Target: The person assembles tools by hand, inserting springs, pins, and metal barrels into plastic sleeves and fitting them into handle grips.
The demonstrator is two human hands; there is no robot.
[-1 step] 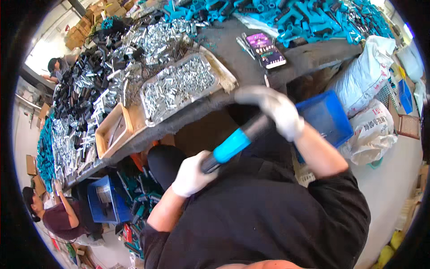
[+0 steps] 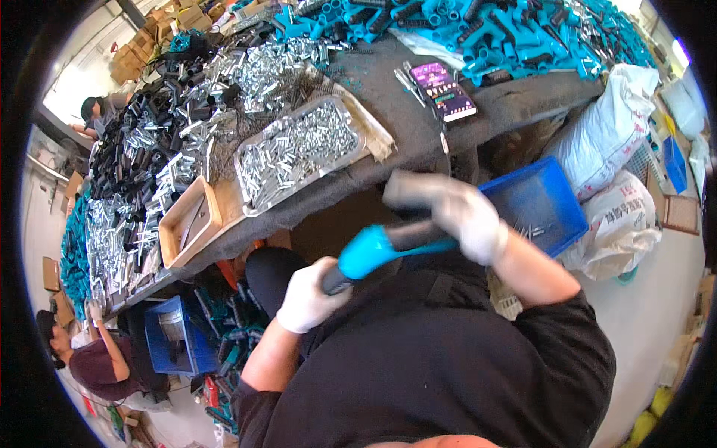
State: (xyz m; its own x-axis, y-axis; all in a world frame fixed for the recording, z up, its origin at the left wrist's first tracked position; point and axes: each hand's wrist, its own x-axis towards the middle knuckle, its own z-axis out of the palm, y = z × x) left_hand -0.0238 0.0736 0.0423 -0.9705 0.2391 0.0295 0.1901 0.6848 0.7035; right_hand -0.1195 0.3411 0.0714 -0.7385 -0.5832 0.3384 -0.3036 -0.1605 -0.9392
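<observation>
My left hand (image 2: 308, 297), in a white glove, is closed around the dark end of a teal-and-black tubular handle (image 2: 366, 252). The handle slants up to the right across my lap, with its teal sleeve in the middle and a black section beyond. At that far black section is my gloved right hand (image 2: 467, 216), its fingers smeared by motion. Whether they grip the handle or only press on it does not show.
Before me the dark workbench (image 2: 388, 82) bears a clear tray (image 2: 250, 205) of small metal parts, a tan tray (image 2: 168, 231), a phone (image 2: 459, 108) and heaped teal parts (image 2: 515, 37). A blue crate (image 2: 571, 201) and white sacks (image 2: 609, 123) stand right. Another person (image 2: 97, 362) works left.
The handle has turned, so its teal sleeve now shows a flared edge and sits slightly further left. My left hand has shifted a little left; my right hand has moved slightly left and down.
</observation>
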